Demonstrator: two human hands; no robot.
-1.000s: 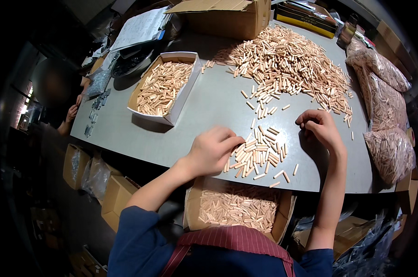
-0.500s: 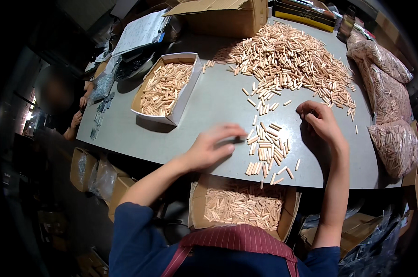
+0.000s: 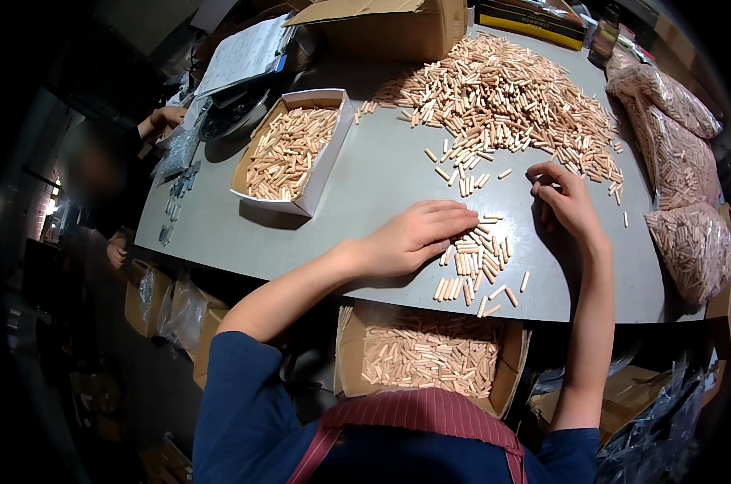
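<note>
Short, pale wooden dowels (image 3: 474, 260) lie in a loose cluster near the front edge of the grey table. My left hand (image 3: 426, 230) reaches across to the cluster's far left side, palm down, fingers stretched out together over some of the dowels. What lies under those fingers is hidden. To the right, my right hand (image 3: 563, 198) is beside a big heap of dowels (image 3: 503, 97), its fingers curled in toward the thumb. I cannot make out whether anything is in them. Below the table edge, an open cardboard box (image 3: 351, 355) holds many more dowels.
On the left of the table stands a white carton (image 3: 331, 161) of dowels. Filled clear bags (image 3: 680, 169) line the right edge. A cardboard box (image 3: 382, 32) and a clipboard (image 3: 240, 56) are at the back. Another person's hand (image 3: 170, 115) is at far left.
My left hand has moved right, onto the dowel cluster, and its fingers now lie over it. My right hand has barely shifted. The other person's hands have moved apart.
</note>
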